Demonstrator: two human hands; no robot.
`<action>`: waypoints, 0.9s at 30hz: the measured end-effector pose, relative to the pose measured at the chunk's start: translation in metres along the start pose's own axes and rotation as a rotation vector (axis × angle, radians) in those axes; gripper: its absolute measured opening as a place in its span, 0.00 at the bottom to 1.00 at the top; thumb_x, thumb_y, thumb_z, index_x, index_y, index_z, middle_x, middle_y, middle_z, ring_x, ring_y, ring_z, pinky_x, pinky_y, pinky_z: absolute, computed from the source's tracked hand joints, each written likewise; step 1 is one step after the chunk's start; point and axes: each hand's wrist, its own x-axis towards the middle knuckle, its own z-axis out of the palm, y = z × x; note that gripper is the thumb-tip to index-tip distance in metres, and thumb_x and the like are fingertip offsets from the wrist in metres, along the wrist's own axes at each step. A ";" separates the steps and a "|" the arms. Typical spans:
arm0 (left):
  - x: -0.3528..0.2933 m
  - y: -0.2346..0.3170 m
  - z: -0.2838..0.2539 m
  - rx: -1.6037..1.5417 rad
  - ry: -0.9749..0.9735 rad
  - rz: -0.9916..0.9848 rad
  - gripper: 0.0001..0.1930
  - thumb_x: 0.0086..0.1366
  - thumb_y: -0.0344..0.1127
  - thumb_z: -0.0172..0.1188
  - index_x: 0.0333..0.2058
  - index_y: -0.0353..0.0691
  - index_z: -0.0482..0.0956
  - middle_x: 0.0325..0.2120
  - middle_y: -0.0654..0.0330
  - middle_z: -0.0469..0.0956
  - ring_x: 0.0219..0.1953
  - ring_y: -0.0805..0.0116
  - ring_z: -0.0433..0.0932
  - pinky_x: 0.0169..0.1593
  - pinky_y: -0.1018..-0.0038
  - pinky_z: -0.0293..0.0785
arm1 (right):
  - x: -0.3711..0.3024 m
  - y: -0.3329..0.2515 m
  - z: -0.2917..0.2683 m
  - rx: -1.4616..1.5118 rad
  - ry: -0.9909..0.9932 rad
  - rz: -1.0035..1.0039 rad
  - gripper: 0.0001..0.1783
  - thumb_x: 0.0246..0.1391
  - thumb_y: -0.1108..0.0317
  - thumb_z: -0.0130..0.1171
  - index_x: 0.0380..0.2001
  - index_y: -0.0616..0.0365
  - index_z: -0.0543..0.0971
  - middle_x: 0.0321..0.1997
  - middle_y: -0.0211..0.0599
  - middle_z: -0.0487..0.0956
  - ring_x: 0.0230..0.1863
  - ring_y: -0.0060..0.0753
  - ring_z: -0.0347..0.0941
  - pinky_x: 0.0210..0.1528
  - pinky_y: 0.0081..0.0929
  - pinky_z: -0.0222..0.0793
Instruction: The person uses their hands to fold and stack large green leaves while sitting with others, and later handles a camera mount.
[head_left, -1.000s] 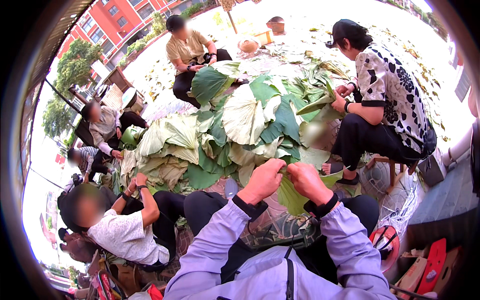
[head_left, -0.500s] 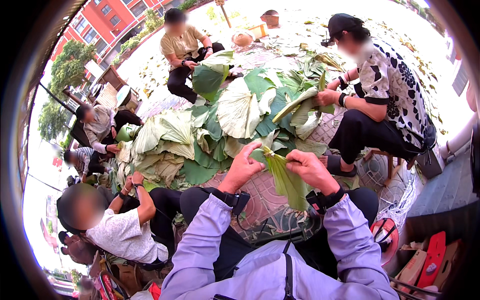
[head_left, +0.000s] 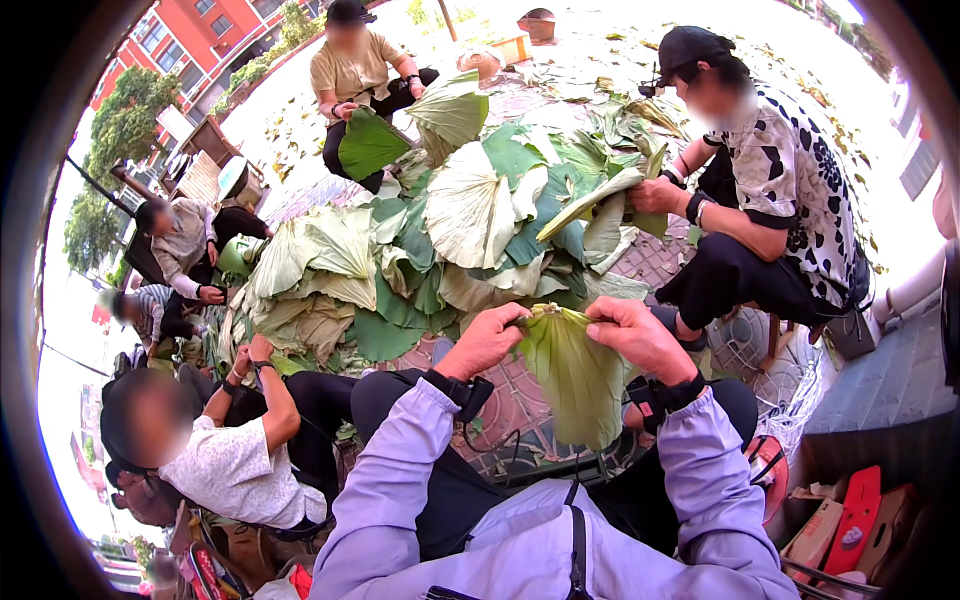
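Leaf has swung out flatter and wider since the last frame; left hand has gone from fingers spread to a pinch on its top left edge. Right hand pinches the top right. Both sets of fingers: thumb and index nearly together, leaf edge between, a narrow strip of it gathered at the top.

Count: two hands, one held leaf, green, hanging below the fingers and between the wrists. Two black wristbands, one per wrist. Co-workers, at least five: one far beyond the fingers with a leaf in each hand or one folded leaf, can't tell; one to the right, also holding leaf; one near left; two further left. Leaf pile just beyond the fingers, overlapping, uncountable. One bucket and one yellow crate, far beyond.

Labels: red flat piece, right and nearer the body than the fingers, carries a pale mark, too small to read.

Hard to see: remaining left fingers mostly curled out of sight; red round thing right of the right hand part-hidden by the sleeve; far ground washed out; rim dark.
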 end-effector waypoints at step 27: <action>0.030 0.012 -0.020 -0.776 -0.321 -0.312 0.19 0.64 0.24 0.56 0.55 0.31 0.78 0.44 0.65 0.81 0.45 0.78 0.76 0.54 0.78 0.71 | 0.046 0.009 -0.043 -0.066 -0.022 0.284 0.10 0.63 0.69 0.57 0.40 0.67 0.80 0.30 0.26 0.76 0.35 0.17 0.69 0.40 0.24 0.68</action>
